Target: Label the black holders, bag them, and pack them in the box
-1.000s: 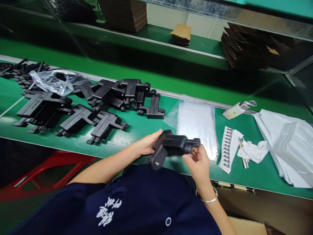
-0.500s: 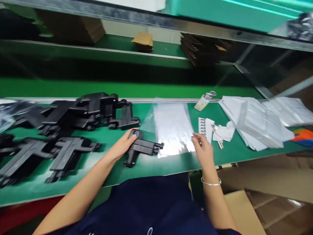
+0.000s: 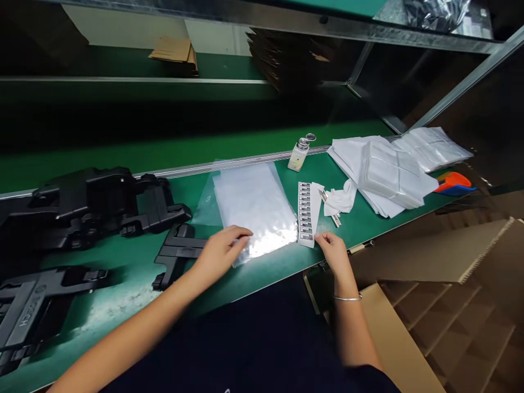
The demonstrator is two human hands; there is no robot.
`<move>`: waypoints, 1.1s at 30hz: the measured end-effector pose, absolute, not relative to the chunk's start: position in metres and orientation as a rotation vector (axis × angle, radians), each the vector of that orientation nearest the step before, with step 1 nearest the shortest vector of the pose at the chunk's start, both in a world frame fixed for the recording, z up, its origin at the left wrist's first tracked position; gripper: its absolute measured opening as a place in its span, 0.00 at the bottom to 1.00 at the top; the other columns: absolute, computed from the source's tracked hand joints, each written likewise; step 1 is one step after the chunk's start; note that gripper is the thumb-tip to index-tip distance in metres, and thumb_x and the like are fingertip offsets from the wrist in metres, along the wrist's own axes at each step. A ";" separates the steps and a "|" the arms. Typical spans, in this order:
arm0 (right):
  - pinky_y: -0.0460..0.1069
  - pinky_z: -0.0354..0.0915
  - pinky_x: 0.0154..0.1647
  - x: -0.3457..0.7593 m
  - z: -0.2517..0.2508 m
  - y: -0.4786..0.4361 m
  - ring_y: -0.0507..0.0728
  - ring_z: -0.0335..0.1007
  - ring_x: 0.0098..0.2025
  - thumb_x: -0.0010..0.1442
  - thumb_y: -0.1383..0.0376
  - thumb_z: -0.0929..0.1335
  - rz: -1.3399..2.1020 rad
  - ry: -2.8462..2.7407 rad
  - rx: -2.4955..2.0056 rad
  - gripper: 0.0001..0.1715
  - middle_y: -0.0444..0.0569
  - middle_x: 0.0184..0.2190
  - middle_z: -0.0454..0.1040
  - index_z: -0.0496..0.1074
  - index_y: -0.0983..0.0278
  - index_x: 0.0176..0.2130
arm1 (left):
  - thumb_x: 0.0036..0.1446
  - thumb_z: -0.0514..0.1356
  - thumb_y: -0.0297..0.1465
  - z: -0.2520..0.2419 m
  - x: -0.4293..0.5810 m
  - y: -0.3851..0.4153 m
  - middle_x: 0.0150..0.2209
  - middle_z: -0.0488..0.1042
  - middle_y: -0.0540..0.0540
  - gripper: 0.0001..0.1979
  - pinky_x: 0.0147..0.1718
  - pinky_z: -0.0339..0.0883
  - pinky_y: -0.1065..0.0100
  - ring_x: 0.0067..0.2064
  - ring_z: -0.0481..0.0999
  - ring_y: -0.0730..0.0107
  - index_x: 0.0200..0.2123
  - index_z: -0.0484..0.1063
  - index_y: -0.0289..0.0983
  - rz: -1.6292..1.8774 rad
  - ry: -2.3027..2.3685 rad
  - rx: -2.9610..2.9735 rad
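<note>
— Where is the label sheet?
— Right of the bag stack; the right hand is at the sheet's end. Pinching, I cannot tell.
— Left hand?
— Over the stack's edge, thumb and fingers parted.

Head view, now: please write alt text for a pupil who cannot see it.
A person's left hand is over a stack of clear plastic sheets, and the right hand is at the lower corner of a label sheet on a green table. Black plastic parts lie to the left; a small bottle and white packs lie beyond.
</note>
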State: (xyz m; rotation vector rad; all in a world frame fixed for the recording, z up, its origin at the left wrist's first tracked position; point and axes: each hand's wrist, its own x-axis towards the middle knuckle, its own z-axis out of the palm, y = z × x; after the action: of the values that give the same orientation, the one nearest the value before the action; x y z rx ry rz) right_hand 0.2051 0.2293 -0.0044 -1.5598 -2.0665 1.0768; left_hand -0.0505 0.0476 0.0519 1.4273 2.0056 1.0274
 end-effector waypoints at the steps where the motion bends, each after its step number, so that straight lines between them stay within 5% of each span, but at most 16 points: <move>1: 0.48 0.55 0.28 0.205 -0.005 0.229 0.55 0.62 0.26 0.54 0.46 0.64 1.063 -2.055 -1.572 0.24 0.45 0.22 0.68 0.69 0.63 0.25 | 0.63 0.52 0.36 0.047 -0.036 0.063 0.39 0.78 0.45 0.13 0.44 0.70 0.62 0.42 0.76 0.60 0.38 0.76 0.40 0.999 1.885 1.462; 6: 0.47 0.50 0.26 0.202 -0.007 0.225 0.53 0.58 0.23 0.49 0.49 0.70 1.222 -1.976 -1.501 0.20 0.43 0.18 0.65 0.69 0.62 0.21 | 0.57 0.56 0.28 0.015 0.015 0.120 0.52 0.74 0.40 0.22 0.51 0.67 0.58 0.48 0.75 0.59 0.55 0.69 0.36 0.824 1.651 1.478; 10: 0.47 0.56 0.27 0.204 -0.012 0.223 0.53 0.60 0.24 0.51 0.47 0.67 1.375 -1.883 -1.366 0.22 0.43 0.20 0.66 0.71 0.63 0.24 | 0.55 0.58 0.28 0.002 0.028 0.142 0.45 0.77 0.44 0.30 0.47 0.68 0.61 0.41 0.75 0.63 0.62 0.62 0.39 0.936 1.560 1.333; 15: 0.48 0.60 0.28 0.208 -0.016 0.220 0.53 0.60 0.24 0.52 0.48 0.67 1.395 -1.789 -1.279 0.21 0.43 0.22 0.67 0.72 0.63 0.29 | 0.53 0.60 0.28 -0.007 0.036 0.158 0.31 0.75 0.50 0.19 0.36 0.65 0.69 0.33 0.73 0.70 0.50 0.72 0.35 1.186 1.316 1.063; 18: 0.51 0.65 0.35 0.208 -0.016 0.217 0.54 0.65 0.31 0.55 0.53 0.68 1.124 -1.809 -1.221 0.18 0.48 0.34 0.72 0.75 0.63 0.40 | 0.53 0.61 0.29 -0.012 0.041 0.160 0.26 0.72 0.52 0.12 0.30 0.62 0.72 0.28 0.70 0.73 0.43 0.74 0.34 1.250 1.286 0.966; 22: 0.55 0.67 0.45 0.205 -0.017 0.213 0.59 0.70 0.43 0.61 0.58 0.67 0.772 -1.987 -1.033 0.11 0.52 0.40 0.72 0.76 0.61 0.39 | 0.54 0.61 0.30 -0.016 0.041 0.158 0.26 0.72 0.52 0.08 0.31 0.62 0.72 0.28 0.71 0.73 0.39 0.74 0.35 1.293 1.318 0.979; 26: 0.57 0.64 0.48 0.204 -0.017 0.203 0.59 0.70 0.41 0.63 0.62 0.67 0.321 -2.143 -0.971 0.08 0.51 0.36 0.75 0.76 0.60 0.36 | 0.56 0.59 0.28 -0.019 0.040 0.161 0.33 0.77 0.47 0.08 0.39 0.68 0.69 0.35 0.77 0.69 0.39 0.73 0.34 1.291 1.319 0.961; 30: 0.61 0.57 0.58 0.206 -0.009 0.191 0.58 0.71 0.41 0.61 0.65 0.68 0.066 -2.110 -0.870 0.04 0.48 0.36 0.76 0.75 0.58 0.34 | 0.53 0.57 0.23 -0.011 0.045 0.153 0.43 0.80 0.41 0.23 0.48 0.69 0.61 0.45 0.79 0.61 0.54 0.66 0.32 1.122 1.405 1.124; 33: 0.65 0.56 0.59 0.207 0.002 0.189 0.59 0.71 0.44 0.61 0.62 0.68 0.261 -1.841 -0.944 0.05 0.50 0.39 0.74 0.75 0.60 0.35 | 0.52 0.58 0.23 0.012 0.032 0.124 0.53 0.75 0.35 0.39 0.52 0.68 0.54 0.54 0.75 0.53 0.67 0.50 0.33 0.908 1.581 1.475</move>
State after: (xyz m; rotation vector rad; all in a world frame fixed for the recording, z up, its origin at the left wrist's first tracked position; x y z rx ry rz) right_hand 0.2071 0.1885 0.0019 -0.9438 -1.8412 0.2608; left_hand 0.0322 0.1241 0.0120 1.4746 1.5810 0.9082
